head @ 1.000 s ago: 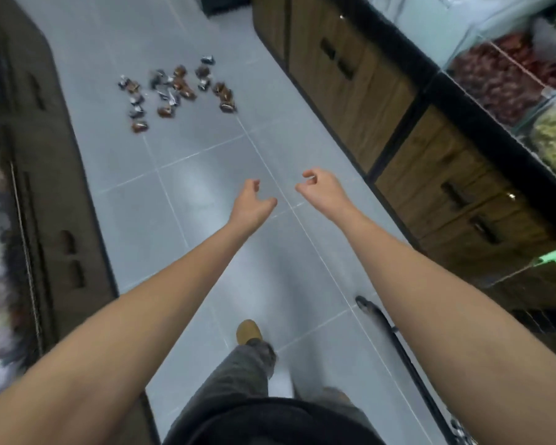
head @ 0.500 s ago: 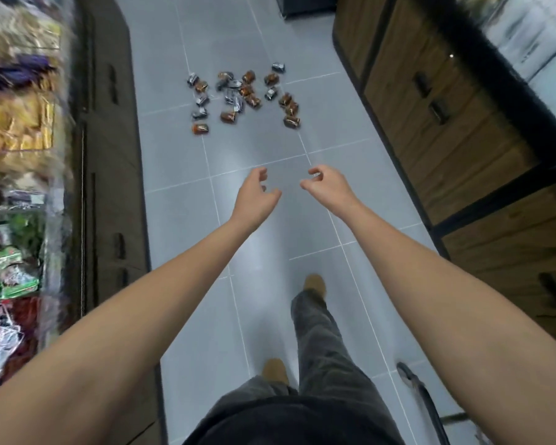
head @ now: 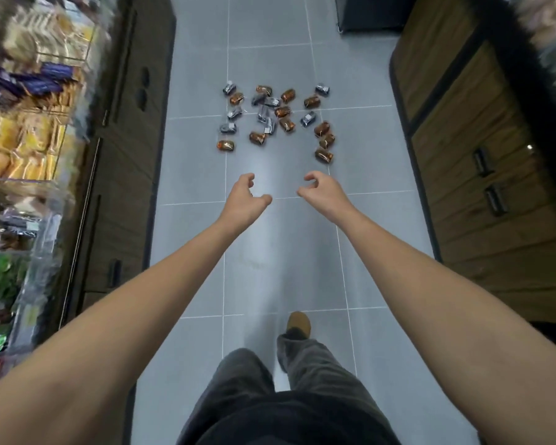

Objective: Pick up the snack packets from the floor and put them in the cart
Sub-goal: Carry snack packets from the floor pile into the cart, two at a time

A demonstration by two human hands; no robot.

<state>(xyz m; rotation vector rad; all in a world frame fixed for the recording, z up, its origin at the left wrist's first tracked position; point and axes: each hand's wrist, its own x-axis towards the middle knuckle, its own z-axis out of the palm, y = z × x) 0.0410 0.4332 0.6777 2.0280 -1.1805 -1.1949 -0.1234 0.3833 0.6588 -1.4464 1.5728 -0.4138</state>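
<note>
Snack packets [head: 275, 118] lie untouched at 12 o'clock beyond left hand [head: 244, 200] and right hand [head: 323, 194], both empty with fingers loosely curled: approach step, next move probably requires crouching and grasping.

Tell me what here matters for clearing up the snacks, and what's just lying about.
For the job: snack packets scattered on the floor; left hand and right hand, both empty. The cart is out of view.
Just there: shelved goods on the left; wooden drawers on the right.

Grey tiled floor [head: 199, 175], a loose scatter of orange and silver snack packets [head: 285, 111] directly on it
</note>
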